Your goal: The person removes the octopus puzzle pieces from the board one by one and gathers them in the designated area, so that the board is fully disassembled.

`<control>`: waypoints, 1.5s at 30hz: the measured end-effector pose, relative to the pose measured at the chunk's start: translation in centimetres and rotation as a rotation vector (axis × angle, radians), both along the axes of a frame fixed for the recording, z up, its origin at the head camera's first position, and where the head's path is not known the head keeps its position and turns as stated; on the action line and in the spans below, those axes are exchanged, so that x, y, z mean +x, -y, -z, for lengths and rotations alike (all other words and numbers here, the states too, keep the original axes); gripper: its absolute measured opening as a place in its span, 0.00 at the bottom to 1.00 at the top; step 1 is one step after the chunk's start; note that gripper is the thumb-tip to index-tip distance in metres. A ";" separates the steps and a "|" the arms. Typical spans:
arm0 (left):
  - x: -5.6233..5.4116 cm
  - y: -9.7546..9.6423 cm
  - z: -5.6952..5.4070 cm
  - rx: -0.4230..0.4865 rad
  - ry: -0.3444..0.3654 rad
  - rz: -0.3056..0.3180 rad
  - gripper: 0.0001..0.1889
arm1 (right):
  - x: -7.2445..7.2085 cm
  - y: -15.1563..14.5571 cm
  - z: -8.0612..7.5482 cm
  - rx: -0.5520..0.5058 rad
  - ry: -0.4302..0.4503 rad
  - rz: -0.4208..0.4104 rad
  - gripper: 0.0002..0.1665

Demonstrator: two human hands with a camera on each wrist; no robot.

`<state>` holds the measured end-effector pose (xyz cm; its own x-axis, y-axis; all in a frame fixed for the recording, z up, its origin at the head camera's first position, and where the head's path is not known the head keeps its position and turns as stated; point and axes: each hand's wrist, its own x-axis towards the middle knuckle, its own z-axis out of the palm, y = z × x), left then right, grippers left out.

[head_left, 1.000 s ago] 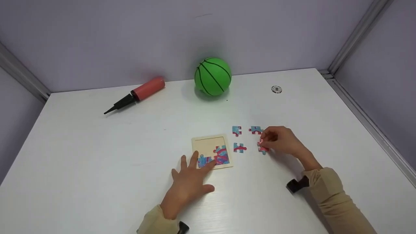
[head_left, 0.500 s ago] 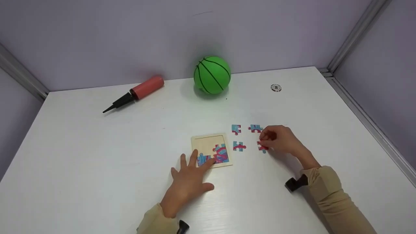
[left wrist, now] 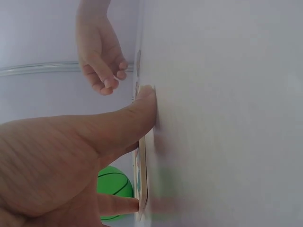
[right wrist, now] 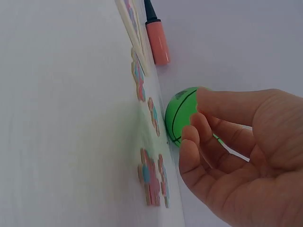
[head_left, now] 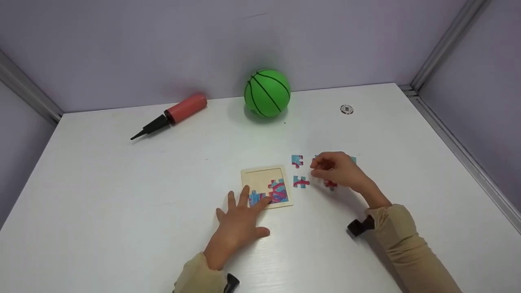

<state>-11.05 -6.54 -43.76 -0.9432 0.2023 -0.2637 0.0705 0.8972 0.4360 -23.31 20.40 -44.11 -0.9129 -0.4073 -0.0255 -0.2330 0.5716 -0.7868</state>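
Note:
A square wooden puzzle tray (head_left: pixel 260 172) lies mid-table, with joined blue and pink pieces (head_left: pixel 279 190) along its lower and right parts. My left hand (head_left: pixel 238 228) has its fingers spread, with fingertips resting on the tray's lower edge and pieces. Over the loose pieces to the right, my right hand (head_left: pixel 342 171) hovers with fingers loosely bent. Nothing shows between its fingertips (right wrist: pixel 189 146) in the right wrist view. One jigsaw piece (head_left: pixel 297 161) and another (head_left: pixel 301 182) lie in plain sight by the tray; a third (head_left: pixel 330 184) and others are partly hidden under the right hand.
A green ball (head_left: pixel 267 93) stands by the back wall. To its left lies a red and black hand pump (head_left: pixel 179 113). A round chip (head_left: pixel 346 109) is at the back right. Walls (head_left: pixel 154 49) enclose the white table.
My right hand has let go of the rightmost lower piece and moved a little left and up off the table. The left hand stays on the tray.

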 end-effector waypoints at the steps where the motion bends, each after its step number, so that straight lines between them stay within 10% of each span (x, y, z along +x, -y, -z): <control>1: 0.0 0.0 0.0 0.000 0.002 0.000 0.38 | -0.1 0.4 0.0 -0.014 0.014 -0.010 0.09; 19: -0.4 -0.5 -0.1 -0.073 0.037 0.034 0.38 | -0.7 7.2 0.4 -0.078 0.075 -0.165 0.09; 45: -0.1 0.3 -0.1 -0.048 0.023 0.022 0.38 | -0.3 9.2 0.1 0.207 -0.050 -0.248 0.06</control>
<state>-11.14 -6.82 -43.64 -0.9321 0.2092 -0.2955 0.0806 0.9156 0.3939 -23.63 11.15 -44.19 -0.7887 -0.6083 -0.0890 -0.4205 0.6394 -0.6436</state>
